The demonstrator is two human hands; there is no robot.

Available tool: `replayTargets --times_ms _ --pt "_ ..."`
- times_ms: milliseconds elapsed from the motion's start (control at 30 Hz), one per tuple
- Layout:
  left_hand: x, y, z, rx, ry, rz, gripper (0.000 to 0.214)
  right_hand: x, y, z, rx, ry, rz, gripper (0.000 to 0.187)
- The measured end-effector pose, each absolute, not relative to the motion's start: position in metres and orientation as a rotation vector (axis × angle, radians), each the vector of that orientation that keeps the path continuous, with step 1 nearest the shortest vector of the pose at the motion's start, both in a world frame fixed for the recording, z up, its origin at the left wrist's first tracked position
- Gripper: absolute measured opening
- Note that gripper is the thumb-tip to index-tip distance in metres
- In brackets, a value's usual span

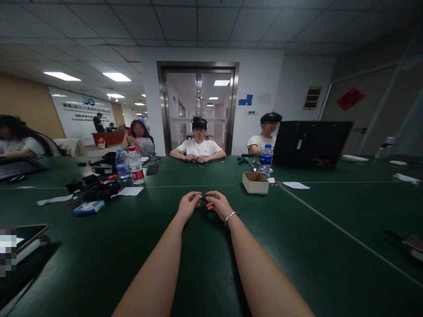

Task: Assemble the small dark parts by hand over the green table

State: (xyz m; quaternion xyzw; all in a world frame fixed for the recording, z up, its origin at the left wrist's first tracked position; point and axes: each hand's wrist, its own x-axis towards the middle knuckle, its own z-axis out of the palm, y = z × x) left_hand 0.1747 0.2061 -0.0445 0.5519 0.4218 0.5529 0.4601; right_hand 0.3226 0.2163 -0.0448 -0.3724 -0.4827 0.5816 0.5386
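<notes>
Both my arms stretch out over the dark green table [297, 246]. My left hand [189, 204] and my right hand [217, 204] meet at the middle, fingers curled together. Between the fingertips sits a small dark object [203, 197], pinched from both sides; it is too small to name. A thin bracelet [230, 216] circles my right wrist. Both hands rest on or just above the tabletop.
A small open cardboard box [255, 182] and a water bottle [266, 160] stand ahead right, before an open laptop [310, 143]. Two bottles [132, 165], dark cables and papers lie ahead left. Several people sit around the far side. A tablet [29, 233] lies near left.
</notes>
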Motion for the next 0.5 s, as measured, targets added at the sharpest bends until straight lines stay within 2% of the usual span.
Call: replayTargets --times_ms 167,333,500 --pt "0.1756 0.2124 -0.0512 1.331 1.144 1.338 0.038 0.3222 0.2168 -0.0455 -0.883 -1.17 1.373 0.018" --pt "0.1739 0.2055 -0.0452 1.333 0.957 1.4 0.046 0.3228 0.2166 -0.0447 -0.878 -1.14 1.382 0.017" --pt "0.1718 0.204 -0.0433 1.386 0.952 1.392 0.035 0.3228 0.2149 -0.0434 -0.869 -1.157 1.39 0.017"
